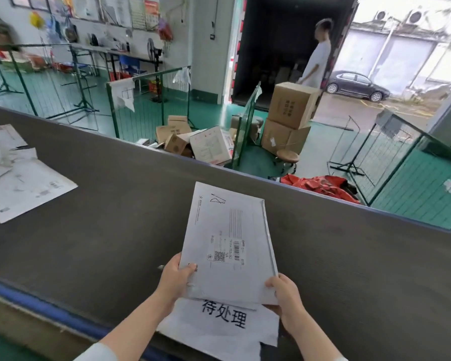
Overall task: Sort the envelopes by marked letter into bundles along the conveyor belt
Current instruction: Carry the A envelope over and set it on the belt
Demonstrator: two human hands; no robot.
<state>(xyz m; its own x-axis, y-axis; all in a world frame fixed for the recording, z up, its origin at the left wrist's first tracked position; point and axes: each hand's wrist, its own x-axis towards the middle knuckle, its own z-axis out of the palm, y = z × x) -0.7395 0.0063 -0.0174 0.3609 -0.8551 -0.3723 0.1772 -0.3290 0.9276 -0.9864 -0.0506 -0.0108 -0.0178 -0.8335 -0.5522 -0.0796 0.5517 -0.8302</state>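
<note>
A stack of white envelopes (227, 238) is held over the grey conveyor belt (115, 217), its top one showing a handwritten mark at the far corner and a barcode label. My left hand (176, 278) grips the stack's near left corner, thumb on top. My right hand (284, 295) grips the near right corner. Under the stack lies a white paper sign (219, 329) with black characters. A bundle of white envelopes (21, 183) lies spread on the belt at the far left.
The belt's blue rim (50, 311) runs along its near side. Beyond the belt are green wire fences (138, 105), cardboard boxes (289, 118), a stool (287, 156), a red bag (320, 185) and a person in white (317, 61) by the dark doorway.
</note>
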